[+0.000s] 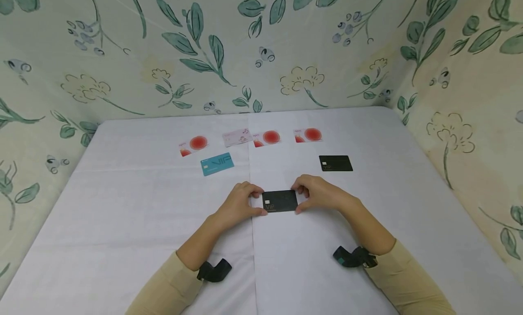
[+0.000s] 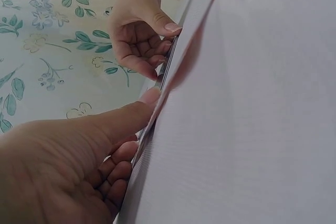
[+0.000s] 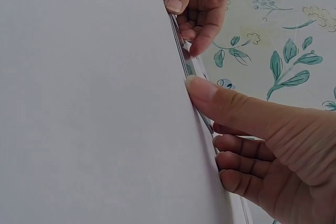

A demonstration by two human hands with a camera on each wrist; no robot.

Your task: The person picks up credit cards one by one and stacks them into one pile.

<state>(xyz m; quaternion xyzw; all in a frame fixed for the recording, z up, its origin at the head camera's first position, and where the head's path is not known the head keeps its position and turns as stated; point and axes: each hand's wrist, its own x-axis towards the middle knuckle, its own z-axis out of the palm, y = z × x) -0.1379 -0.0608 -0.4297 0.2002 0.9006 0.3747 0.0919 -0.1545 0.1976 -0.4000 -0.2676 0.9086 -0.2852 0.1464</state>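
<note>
A black VIP card (image 1: pixel 281 200) lies flat, or nearly so, near the middle of the white-covered table. My left hand (image 1: pixel 238 204) holds its left end between thumb and fingers. At the opposite end, my right hand (image 1: pixel 323 194) grips the card the same way. In the left wrist view the card is edge-on, a thin dark strip (image 2: pixel 169 61) between the left hand (image 2: pixel 68 156) and the right. From the right wrist, the right hand (image 3: pixel 268 135) has its thumb tip at the card's near edge; the card's face is hidden there.
Behind the hands lie a blue VIP card (image 1: pixel 217 164) and another black VIP card (image 1: pixel 336 163). Farther back are a pink patterned card (image 1: pixel 237 137) and white cards with red circles, at left (image 1: pixel 194 145), middle (image 1: pixel 267 138) and right (image 1: pixel 308 135). Leaf-patterned cloth surrounds the table.
</note>
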